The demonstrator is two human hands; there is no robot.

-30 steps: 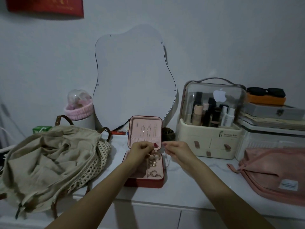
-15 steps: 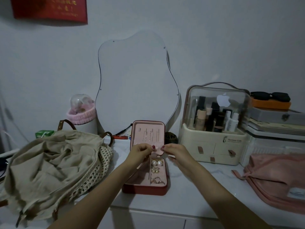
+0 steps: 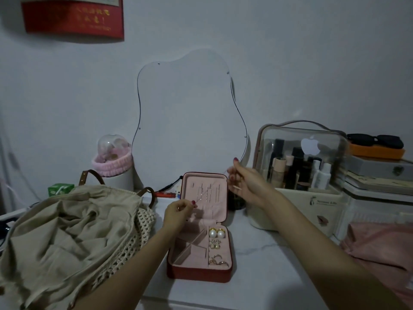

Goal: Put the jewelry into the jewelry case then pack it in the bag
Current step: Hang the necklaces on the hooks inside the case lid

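Necklace chain point(image 3: 210, 189) stretches taut on a diagonal across the jewelry case point(image 3: 201, 242) lid (thin, barely visible), left hand point(image 3: 178, 212) pinching its low end, right hand point(image 3: 244, 183) pinching the high end, nearer the lid's top hooks.

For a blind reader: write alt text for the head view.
Two hands, left hand and right hand, stretch a thin chain before the raised lid of an open jewelry case holding earrings and rings; a beige bag lies left.

Right of the wavy mirror point(image 3: 187, 121): clear cosmetics organizer point(image 3: 299, 166) (bottles inside). Left of the mirror: pink headband point(image 3: 111, 163), green carton point(image 3: 60, 189).
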